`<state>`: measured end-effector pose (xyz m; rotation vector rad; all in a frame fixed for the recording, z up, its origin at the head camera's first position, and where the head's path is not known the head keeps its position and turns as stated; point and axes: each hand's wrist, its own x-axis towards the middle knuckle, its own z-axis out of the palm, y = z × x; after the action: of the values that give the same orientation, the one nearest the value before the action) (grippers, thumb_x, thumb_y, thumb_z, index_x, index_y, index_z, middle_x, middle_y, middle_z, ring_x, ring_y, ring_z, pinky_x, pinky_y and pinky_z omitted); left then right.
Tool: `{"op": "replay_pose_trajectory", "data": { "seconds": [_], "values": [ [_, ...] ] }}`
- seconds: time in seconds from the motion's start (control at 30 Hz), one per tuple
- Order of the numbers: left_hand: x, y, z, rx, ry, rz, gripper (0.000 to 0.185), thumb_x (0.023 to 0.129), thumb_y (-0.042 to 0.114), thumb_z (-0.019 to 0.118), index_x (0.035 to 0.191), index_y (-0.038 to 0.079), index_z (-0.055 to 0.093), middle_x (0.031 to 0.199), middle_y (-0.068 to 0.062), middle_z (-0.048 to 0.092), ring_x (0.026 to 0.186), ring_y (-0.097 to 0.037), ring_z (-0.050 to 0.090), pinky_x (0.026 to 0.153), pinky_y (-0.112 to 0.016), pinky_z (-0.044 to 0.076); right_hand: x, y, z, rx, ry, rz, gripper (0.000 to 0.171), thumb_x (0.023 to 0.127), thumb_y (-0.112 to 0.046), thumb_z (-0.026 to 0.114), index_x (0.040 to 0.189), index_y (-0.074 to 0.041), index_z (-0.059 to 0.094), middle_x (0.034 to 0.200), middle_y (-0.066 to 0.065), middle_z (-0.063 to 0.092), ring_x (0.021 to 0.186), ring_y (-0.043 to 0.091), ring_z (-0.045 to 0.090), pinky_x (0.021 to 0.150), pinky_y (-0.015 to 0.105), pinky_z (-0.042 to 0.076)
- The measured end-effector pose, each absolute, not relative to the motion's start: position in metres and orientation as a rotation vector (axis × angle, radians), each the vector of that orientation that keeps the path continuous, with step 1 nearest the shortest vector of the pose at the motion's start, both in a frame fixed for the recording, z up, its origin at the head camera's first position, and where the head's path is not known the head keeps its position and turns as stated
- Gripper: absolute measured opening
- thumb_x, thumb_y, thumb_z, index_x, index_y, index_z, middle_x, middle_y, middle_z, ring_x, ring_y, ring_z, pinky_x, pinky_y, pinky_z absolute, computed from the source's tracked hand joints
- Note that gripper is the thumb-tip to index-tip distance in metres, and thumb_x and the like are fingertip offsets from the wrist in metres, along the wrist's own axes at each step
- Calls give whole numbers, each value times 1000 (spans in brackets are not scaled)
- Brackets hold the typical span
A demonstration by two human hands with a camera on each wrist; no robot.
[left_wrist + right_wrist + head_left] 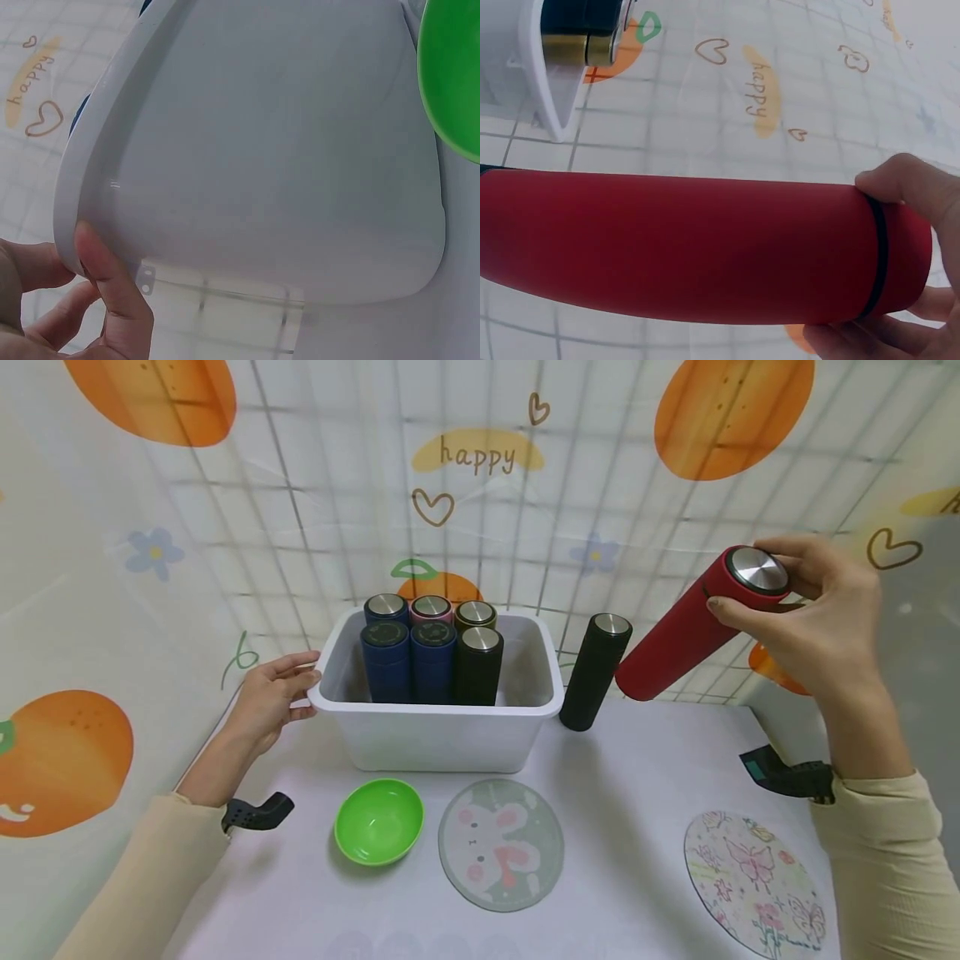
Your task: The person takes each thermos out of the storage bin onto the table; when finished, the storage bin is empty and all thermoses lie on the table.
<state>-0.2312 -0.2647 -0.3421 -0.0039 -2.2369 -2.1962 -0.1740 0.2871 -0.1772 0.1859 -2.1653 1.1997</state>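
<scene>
My right hand grips a red thermos bottle around its silver-topped cap, the bottle tilted with its base toward the lower left, raised over the table. In the right wrist view the thumb and fingers wrap the cap end of the red bottle. My left hand pinches the left rim of a white plastic bin; in the left wrist view thumb and fingers hold the bin's rim. Several bottles, including dark blue bottles and a black bottle, stand upright inside, mostly toward the left and middle.
A black thermos stands on the table right of the bin, near the red bottle's base. In front lie a green bowl, a round rabbit mat and a butterfly-patterned mat. A wire grid behind a printed sheet backs the table.
</scene>
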Motion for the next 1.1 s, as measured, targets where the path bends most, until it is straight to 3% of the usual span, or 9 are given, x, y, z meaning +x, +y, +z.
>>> {"op": "replay_pose_trajectory", "data": {
  "seconds": [0.47, 0.67, 0.87, 0.97, 1.1],
  "values": [
    [-229, -266, -341, 13, -2222, -2208, 52, 99, 11, 64, 145, -4, 45, 112, -2, 63, 80, -12, 66, 59, -23, 56, -191, 314, -201, 10, -2314, 1162, 51, 76, -16, 87, 123, -18, 68, 92, -18, 67, 84, 2, 61, 58, 13, 44],
    [-229, -264, -340, 17, -2213, -2212, 52, 99, 11, 64, 144, -5, 45, 111, -1, 63, 78, -12, 66, 58, -23, 55, -205, 322, -215, -58, -2372, 1076, 54, 78, -26, 86, 127, -15, 66, 92, -20, 64, 84, 0, 59, 60, 15, 43],
    [-229, -263, -340, 35, -2253, -2171, 52, 100, 13, 63, 146, -3, 45, 115, -4, 61, 78, -11, 65, 59, -23, 56, -222, 325, -236, -158, -2471, 916, 66, 80, -43, 81, 135, -13, 61, 108, 0, 66, 84, 2, 53, 71, 27, 39],
    [-229, -263, -340, 42, -2255, -2171, 52, 100, 13, 63, 146, -3, 45, 116, -4, 60, 79, -12, 65, 60, -23, 56, -230, 326, -245, -188, -2503, 881, 69, 81, -48, 79, 137, -12, 58, 119, 13, 64, 90, 11, 52, 71, 31, 40],
    [-230, -262, -340, 43, -2246, -2184, 52, 99, 12, 63, 145, -3, 45, 114, -2, 61, 79, -12, 65, 59, -23, 56, -239, 329, -257, -209, -2534, 847, 74, 83, -51, 76, 140, -9, 55, 127, 20, 62, 101, 26, 53, 74, 35, 41]
  ]
}}
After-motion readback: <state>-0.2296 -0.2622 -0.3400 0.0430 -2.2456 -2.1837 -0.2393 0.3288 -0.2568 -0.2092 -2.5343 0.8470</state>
